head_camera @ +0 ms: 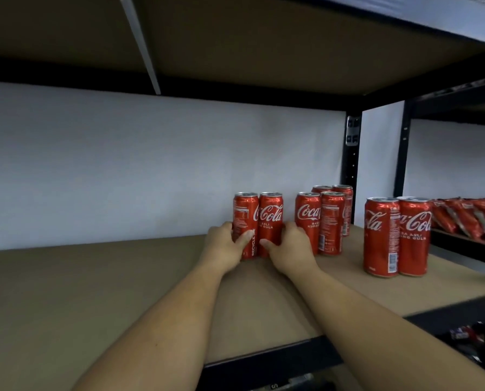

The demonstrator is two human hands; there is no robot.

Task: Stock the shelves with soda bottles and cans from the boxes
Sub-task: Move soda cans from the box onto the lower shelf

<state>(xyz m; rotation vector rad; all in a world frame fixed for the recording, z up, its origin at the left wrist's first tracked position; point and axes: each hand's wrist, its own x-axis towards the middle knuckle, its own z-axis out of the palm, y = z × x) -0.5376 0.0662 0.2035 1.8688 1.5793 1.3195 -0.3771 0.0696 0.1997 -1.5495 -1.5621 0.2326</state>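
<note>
Red cans [271,221] upright, touching, in left grip [224,246] and right grip [290,249].

Glossy red metal cans [257,221] between the fingers [242,238]; matt brown fibreboard shelf [94,277] beneath; black metal frame [351,165].

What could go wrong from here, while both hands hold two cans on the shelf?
1. The left hand grips the left can, the right hand the right can, close to the group of four cans; sliding rightward may topple them.
2. The front pair of cans stands nearer the shelf edge, beside the right forearm; pulling back carelessly could knock it off.
</note>
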